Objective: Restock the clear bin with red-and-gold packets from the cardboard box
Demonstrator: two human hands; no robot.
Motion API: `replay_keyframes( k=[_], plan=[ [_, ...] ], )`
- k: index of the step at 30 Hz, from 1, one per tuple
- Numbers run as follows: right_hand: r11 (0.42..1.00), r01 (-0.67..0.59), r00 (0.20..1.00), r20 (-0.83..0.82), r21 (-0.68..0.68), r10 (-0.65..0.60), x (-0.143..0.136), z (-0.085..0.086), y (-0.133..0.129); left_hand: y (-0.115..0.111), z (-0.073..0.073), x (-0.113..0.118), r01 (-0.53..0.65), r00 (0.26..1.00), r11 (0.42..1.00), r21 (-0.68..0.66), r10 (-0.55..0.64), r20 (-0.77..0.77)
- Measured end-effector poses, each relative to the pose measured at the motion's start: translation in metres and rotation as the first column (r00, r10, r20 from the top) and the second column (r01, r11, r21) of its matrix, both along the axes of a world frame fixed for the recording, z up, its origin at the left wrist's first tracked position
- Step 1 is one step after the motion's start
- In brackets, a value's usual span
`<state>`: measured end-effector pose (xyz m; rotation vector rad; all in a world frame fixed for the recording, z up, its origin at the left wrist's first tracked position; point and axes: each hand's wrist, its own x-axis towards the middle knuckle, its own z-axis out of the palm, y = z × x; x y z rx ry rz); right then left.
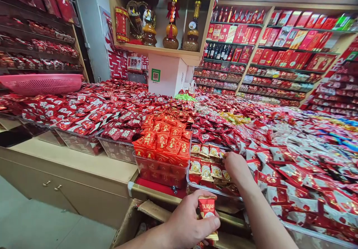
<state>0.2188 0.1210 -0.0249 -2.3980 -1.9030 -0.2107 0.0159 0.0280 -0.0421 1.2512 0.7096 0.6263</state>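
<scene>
Your left hand (192, 219) grips a durian packet (207, 206) above the cardboard box (131, 219), where a loosened pinch could drop it, while your right hand (234, 165), its hold unclear, could disarrange the rowed packets (206, 170) in the clear bin (208, 193) by pressing.

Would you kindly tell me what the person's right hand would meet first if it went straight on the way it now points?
The right hand would most likely meet the back row of durian packets in the clear plastic bin; its fingertips may already touch them, as depth is unclear.
</scene>
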Motion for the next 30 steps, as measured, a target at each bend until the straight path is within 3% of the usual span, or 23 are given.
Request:
replay_keyframes(
  k=[7, 10, 16, 30],
  plan=[
    [0.999, 0.021, 1.0, 0.017, 0.049, -0.022, -0.018, 0.011, -0.013, 0.002, 0.0, -0.001, -0.001, 1.0, 0.996, 0.093, 0.003, -0.02],
    [0.996, -0.056, 0.998, 0.018, 0.071, 0.055, -0.029, 0.011, -0.007, 0.003, 0.001, -0.001, 0.009, 0.999, 0.992, 0.125, -0.004, -0.043],
    [0.973, -0.229, 0.973, -0.03, -0.026, 0.228, -0.036, -0.005, 0.013, 0.002, 0.004, 0.0, 0.016, 1.0, 0.998, 0.057, -0.015, -0.008],
    [0.995, -0.096, 0.995, 0.02, -0.034, 0.097, -0.015, -0.002, -0.006, 0.002, 0.0, 0.001, 0.02, 1.0, 0.999, 0.026, -0.02, -0.022]
  ],
)
